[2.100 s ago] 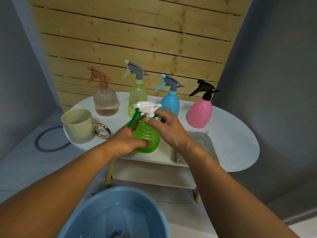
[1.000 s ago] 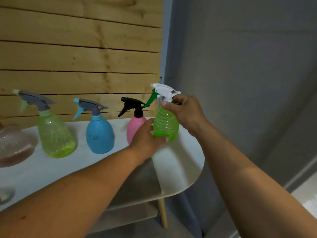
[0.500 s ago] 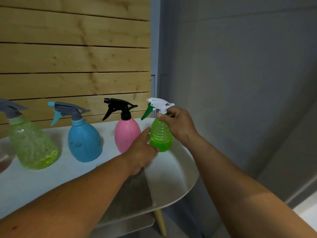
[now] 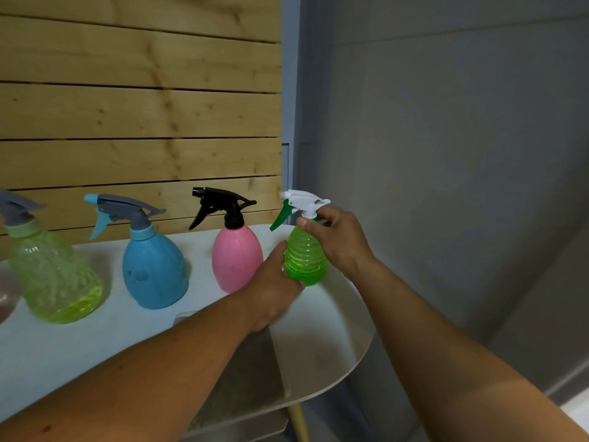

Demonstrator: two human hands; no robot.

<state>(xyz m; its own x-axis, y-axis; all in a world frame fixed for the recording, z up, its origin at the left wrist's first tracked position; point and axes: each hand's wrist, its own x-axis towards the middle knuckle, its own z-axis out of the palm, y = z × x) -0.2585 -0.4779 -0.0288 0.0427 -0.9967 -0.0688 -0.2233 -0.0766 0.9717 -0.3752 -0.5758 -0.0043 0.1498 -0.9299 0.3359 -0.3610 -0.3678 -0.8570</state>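
A small ribbed green spray bottle (image 4: pixel 305 258) with a white head and green trigger stands upright at the right end of the white table (image 4: pixel 322 333), just right of the pink bottle. My right hand (image 4: pixel 338 240) grips its neck below the white head. My left hand (image 4: pixel 274 288) holds the lower body from the left and beneath, fingers curled under the base. Whether the base touches the tabletop is hidden by my left hand.
A pink spray bottle (image 4: pixel 236 256) with a black head, a blue one (image 4: pixel 153 269) and a clear yellow-green one (image 4: pixel 51 275) stand in a row along the wooden slat wall. A grey cloth (image 4: pixel 251 371) lies under my left forearm. The grey wall is close on the right.
The green bottle was lifted from the table's front middle and carried to the right end, then lowered beside the pink bottle. Both hands kept their hold throughout.
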